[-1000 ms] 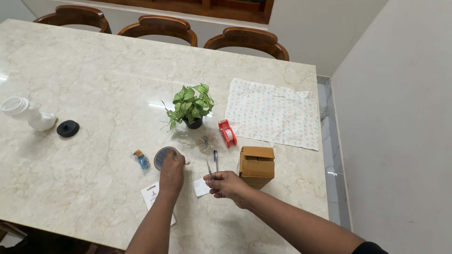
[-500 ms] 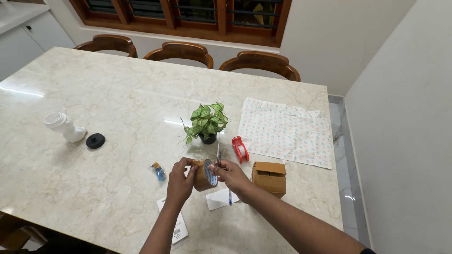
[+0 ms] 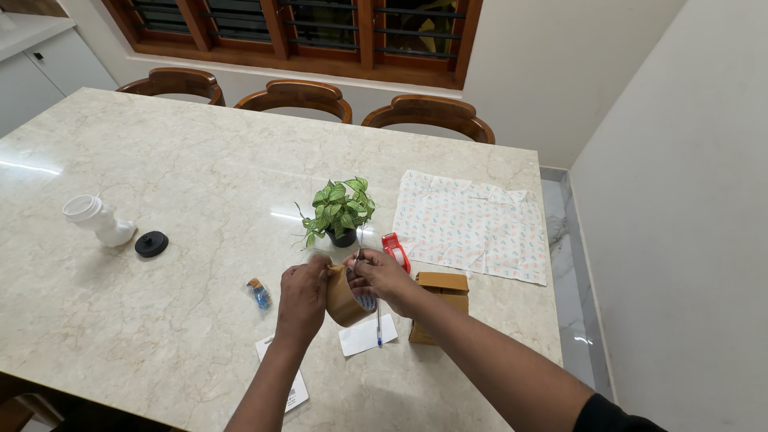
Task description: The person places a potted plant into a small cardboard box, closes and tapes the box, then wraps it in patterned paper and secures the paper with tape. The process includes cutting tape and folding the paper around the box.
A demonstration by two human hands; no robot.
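Both hands are raised above the marble table near its front edge. My left hand grips a roll of brown packing tape on its left side. My right hand holds a slim pair of scissors, blades pointing up, right at the top of the roll, and its fingers also touch the roll. Below the hands lie a white card and a blue pen. A small brown cardboard box stands just right of my right forearm.
A small potted plant and a red tape dispenser sit behind the hands. A patterned cloth lies at the right. A small blue sachet, a black cap and a white pipe fitting lie left. Three wooden chairs line the far side.
My left hand lifted the tape roll off the table and my right hand brought the scissors up to it. The two hands now meet at the roll.
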